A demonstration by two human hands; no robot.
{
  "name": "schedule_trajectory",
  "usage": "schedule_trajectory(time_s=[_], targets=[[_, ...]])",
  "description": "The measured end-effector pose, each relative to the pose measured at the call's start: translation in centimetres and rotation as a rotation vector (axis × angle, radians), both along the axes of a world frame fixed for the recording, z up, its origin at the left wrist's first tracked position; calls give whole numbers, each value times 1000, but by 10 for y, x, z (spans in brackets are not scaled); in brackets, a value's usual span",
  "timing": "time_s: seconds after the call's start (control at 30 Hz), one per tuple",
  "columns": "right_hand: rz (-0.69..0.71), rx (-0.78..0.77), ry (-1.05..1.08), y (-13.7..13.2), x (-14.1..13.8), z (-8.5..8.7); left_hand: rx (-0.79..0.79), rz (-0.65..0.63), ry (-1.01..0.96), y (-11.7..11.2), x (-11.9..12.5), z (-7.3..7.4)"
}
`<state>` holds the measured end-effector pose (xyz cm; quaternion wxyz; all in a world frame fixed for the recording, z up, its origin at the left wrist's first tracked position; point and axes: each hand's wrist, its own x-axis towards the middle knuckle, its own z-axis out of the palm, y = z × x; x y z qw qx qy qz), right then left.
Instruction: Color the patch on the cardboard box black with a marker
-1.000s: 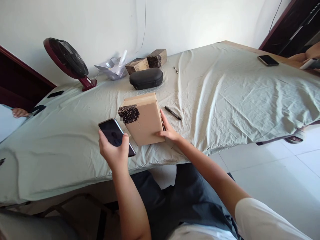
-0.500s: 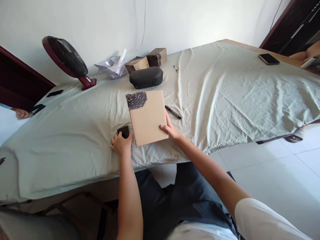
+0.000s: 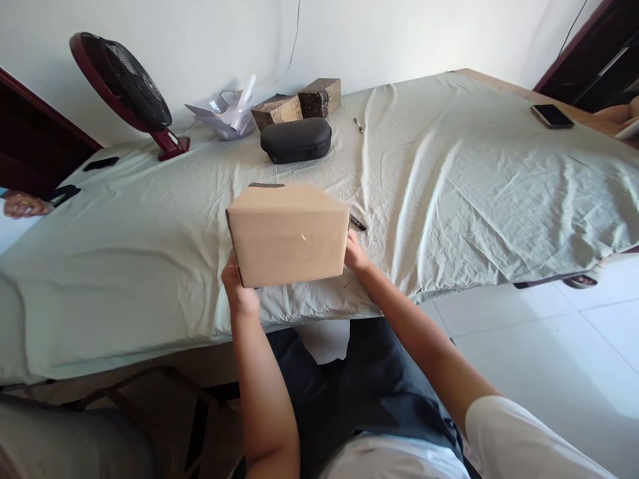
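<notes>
I hold a plain brown cardboard box [image 3: 288, 234] above the near edge of the table, a broad side facing me. My left hand [image 3: 237, 289] grips its lower left corner and my right hand [image 3: 355, 253] grips its right side. A black marker [image 3: 358, 223] lies on the sheet just behind the box, partly hidden by it. The dark phone that I held earlier is out of sight.
A grey-green sheet [image 3: 449, 173] covers the long table. At the back stand a red fan [image 3: 124, 86], a black case [image 3: 296, 140], two small brown boxes [image 3: 297, 106] and crumpled plastic [image 3: 224, 113]. A phone [image 3: 552, 116] lies far right. Another person's hand [image 3: 20, 205] rests at the left edge.
My left hand put the phone down on the sheet and took hold of the box. The box has been lifted and turned, so its black-scribbled face no longer shows.
</notes>
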<state>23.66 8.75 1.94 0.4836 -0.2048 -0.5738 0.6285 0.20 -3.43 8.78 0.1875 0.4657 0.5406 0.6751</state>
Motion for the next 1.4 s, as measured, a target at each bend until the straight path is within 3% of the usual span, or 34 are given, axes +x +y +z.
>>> schedule_trajectory(time_s=[0.2,0.43,0.73,0.9,0.97,1.2,1.33,1.4], targets=[[-36,22,64,-1,6,17,12,33,-92,9,-4,-2],[-56,47,26,-1,7,20,-5,57,-103,13,-2,-1],[-90,50,182,6,3,22,-107,-79,-100,13,3,11],[-229,158,169,5,8,26,-244,-314,-283,0,7,23],[-270,201,167,5,10,26,-307,-348,-372,-8,7,24],[-295,245,45,4,15,25,-391,-261,-700,-16,5,11],[-293,228,-4,-2,13,31,-286,-190,-974,-16,16,7],[-286,105,8,-10,10,34,-216,-238,-1094,-18,25,7]])
